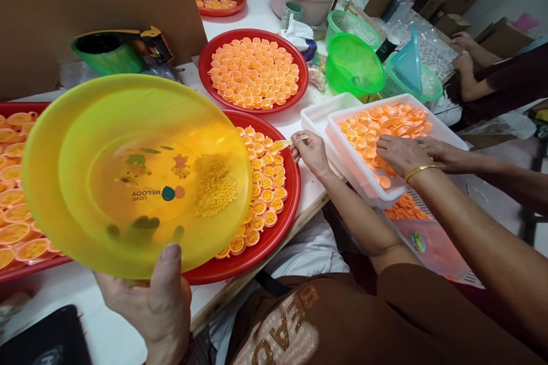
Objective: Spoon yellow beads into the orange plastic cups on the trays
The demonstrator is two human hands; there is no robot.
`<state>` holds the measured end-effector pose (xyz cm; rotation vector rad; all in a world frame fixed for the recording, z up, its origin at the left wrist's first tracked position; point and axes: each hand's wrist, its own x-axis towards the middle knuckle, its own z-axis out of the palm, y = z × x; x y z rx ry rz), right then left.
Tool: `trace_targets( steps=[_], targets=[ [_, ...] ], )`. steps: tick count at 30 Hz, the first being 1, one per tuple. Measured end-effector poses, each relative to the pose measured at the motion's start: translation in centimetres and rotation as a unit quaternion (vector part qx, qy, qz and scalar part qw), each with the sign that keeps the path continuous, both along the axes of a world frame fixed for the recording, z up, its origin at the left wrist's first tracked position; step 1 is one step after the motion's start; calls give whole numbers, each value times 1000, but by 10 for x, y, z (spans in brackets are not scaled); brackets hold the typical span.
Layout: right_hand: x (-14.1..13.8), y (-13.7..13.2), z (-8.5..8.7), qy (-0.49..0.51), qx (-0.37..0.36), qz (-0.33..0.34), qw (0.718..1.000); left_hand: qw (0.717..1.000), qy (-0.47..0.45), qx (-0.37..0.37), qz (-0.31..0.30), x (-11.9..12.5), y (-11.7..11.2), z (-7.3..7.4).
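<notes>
Holds a yellow basin (85, 131) of small yellow pellets (214, 185) in the left hand (158, 296); pinches a pale spoon (286, 144) in the right hand (311, 151) at orange cups (268, 182) on a red tray (283, 233), near a co-worker's hands (402, 155).

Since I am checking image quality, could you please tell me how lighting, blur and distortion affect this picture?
Head view: the yellow bowl glows orange toward the picture's right, and dark patches low on it may be shadows or prints; head view: the orange cups at the left edge look stretched; head view: the pale pile in the far background is too soft to separate into pieces.
</notes>
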<state>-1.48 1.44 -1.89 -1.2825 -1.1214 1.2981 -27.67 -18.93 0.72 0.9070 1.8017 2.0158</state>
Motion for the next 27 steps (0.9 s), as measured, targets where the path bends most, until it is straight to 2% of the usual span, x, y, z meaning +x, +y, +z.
trace_targets(
  steps=[8, 12, 19, 23, 27],
  targets=[
    [-3, -2, -12, -47, 24, -3, 999, 1000, -4, 8, -4, 0, 1, 1],
    [5, 2, -12, -28, 0, 22, 999, 1000, -2, 12, -4, 1, 3, 3],
    [0, -5, -9, -64, 46, -17, 997, 1000, 2, 18, -3, 0, 4, 0],
    [-5, -5, -9, -68, 41, -18, 997, 1000, -4, 22, -3, -1, 2, -2],
    [3, -1, -9, -61, 23, -30, 997, 999, -16, 32, -4, 1, 3, 1]
  ],
)
